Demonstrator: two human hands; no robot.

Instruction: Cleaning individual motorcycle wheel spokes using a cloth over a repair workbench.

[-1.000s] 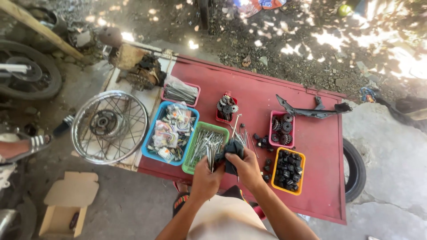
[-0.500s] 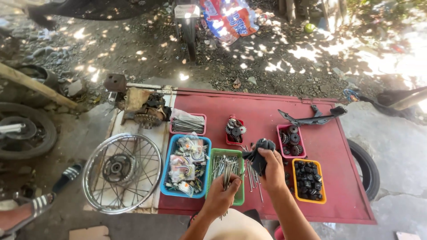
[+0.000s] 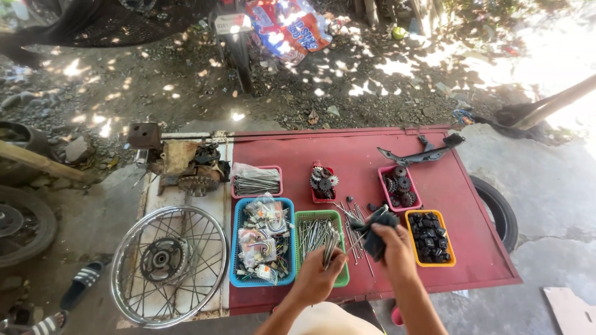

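Head view: the red tabletop (image 3: 372, 155) is a flat metal panel lying low over the ground. The green basket (image 3: 305, 218) near its front edge serves as the landmark. It is full of thin grey metal spokes (image 3: 310, 234) lying lengthwise. The left hand (image 3: 316, 276) sits at the basket's front right corner, fingers closed around a small bundle of these spokes, their ends sticking up over the basket. Just right of the basket the right hand (image 3: 392, 247) grips a dark cloth (image 3: 374, 231), bunched and crumpled, held just above the panel. More loose spokes (image 3: 351, 214) lie fanned on the panel between the basket and the cloth.

Left of the green basket stands a blue basket (image 3: 239, 248) of small bagged parts. Behind it is a pink tray (image 3: 256, 181) of spokes. Behind the green basket sits a small red tray (image 3: 323, 183) of gears. Right of the cloth is an orange tray (image 3: 429, 236) of black parts. Far left of the basket, a spoked wheel rim (image 3: 169, 265) lies flat.
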